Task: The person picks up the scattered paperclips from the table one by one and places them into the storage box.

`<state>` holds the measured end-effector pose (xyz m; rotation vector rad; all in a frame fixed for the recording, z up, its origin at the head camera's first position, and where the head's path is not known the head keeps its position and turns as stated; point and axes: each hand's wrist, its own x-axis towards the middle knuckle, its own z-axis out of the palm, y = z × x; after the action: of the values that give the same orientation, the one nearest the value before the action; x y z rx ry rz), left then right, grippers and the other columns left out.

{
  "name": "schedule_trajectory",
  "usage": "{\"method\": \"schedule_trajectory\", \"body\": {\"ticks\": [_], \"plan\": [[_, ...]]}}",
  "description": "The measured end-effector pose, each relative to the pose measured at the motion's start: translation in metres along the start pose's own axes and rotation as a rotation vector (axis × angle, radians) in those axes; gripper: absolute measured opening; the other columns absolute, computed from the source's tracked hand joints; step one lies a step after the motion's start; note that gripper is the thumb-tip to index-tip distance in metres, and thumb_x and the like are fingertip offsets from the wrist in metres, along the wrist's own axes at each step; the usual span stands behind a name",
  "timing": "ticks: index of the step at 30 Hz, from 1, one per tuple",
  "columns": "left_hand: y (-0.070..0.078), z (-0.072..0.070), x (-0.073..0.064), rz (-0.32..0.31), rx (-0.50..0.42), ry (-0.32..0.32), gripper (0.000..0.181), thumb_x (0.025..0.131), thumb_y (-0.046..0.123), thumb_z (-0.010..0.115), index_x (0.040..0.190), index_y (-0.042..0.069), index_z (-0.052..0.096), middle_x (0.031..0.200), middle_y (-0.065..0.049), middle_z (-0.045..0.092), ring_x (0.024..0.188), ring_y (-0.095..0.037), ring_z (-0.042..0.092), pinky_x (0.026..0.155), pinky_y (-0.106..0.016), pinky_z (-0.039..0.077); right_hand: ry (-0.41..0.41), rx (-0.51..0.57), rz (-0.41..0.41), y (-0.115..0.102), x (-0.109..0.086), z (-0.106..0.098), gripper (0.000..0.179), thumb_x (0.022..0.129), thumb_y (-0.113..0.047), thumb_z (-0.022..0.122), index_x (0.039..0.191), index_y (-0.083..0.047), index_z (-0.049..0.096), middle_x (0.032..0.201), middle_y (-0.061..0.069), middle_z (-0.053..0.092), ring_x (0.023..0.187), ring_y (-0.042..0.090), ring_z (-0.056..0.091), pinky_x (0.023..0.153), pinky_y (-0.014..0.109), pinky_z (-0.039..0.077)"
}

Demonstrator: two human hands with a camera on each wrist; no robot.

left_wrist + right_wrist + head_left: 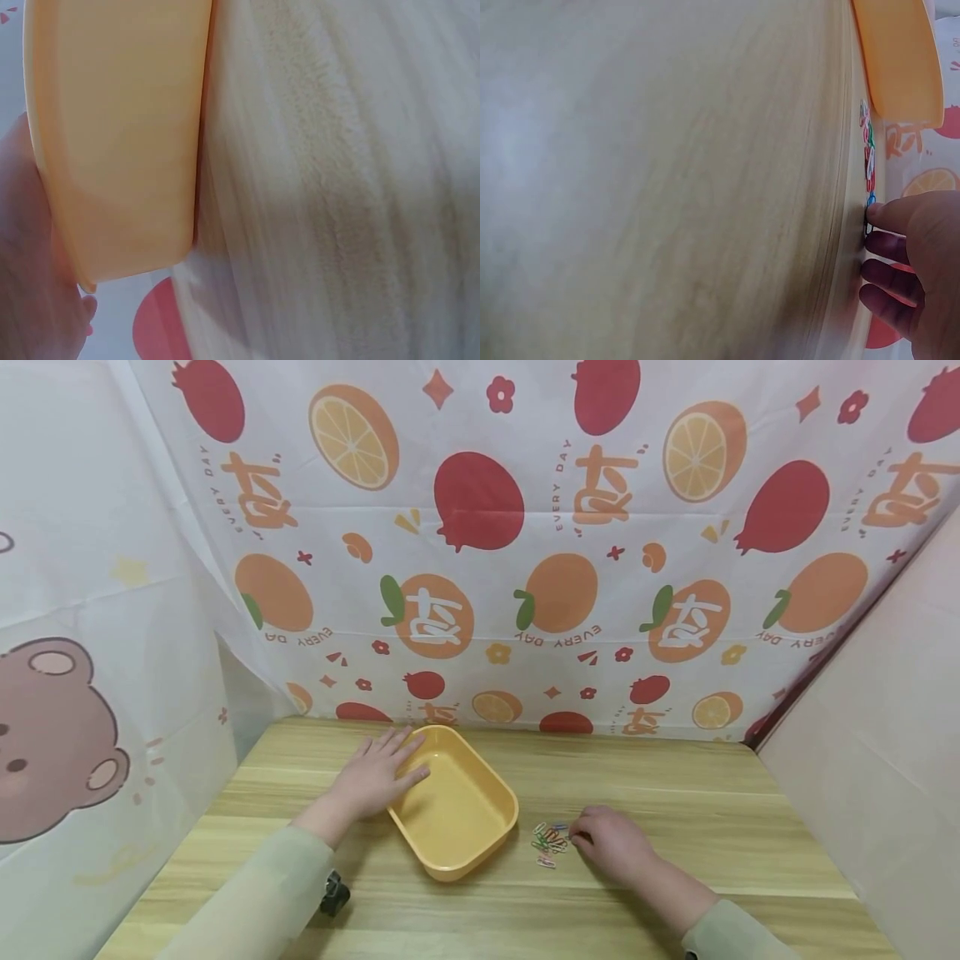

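Note:
A yellow rectangular plastic tray (453, 806) stands on the table. My left hand (378, 777) rests over its left rim with fingers spread, the thumb reaching over the inside. In the left wrist view, the tray's outer wall (124, 142) fills the left part, beside the hand (30, 262). To the right of the tray lies a small pile of coloured paper clips (550, 842). At the pile's right edge my right hand (613, 845) pinches a paper clip between thumb and fingertips, low at the tabletop. The right wrist view has this hand (922, 262) beside the clips (869, 161).
The wood-grain table (660, 777) is bordered at the back by a fruit-print cloth (480, 610). Pale cloth walls stand at the left (172, 668) and right (862, 693). A black wrist device (334, 893) is on the left sleeve.

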<state>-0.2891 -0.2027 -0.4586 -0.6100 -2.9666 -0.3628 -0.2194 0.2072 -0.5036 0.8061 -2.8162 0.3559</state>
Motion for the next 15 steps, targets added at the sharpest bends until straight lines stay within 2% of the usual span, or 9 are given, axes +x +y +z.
{"method": "schedule_trajectory", "body": {"ticks": [15], "plan": [[-0.001, 0.0026, 0.0016, -0.012, -0.003, -0.034, 0.07, 0.101, 0.058, 0.042, 0.157, 0.02, 0.03, 0.164, -0.012, 0.019, 0.149, -0.04, 0.016, 0.118, -0.063, 0.008, -0.034, 0.011, 0.039, -0.0001, 0.0029, -0.0012, 0.004, 0.087, -0.021, 0.075, 0.09, -0.018, 0.077, 0.086, -0.011, 0.063, 0.082, 0.008, 0.061, 0.076, 0.032, 0.056]]}}
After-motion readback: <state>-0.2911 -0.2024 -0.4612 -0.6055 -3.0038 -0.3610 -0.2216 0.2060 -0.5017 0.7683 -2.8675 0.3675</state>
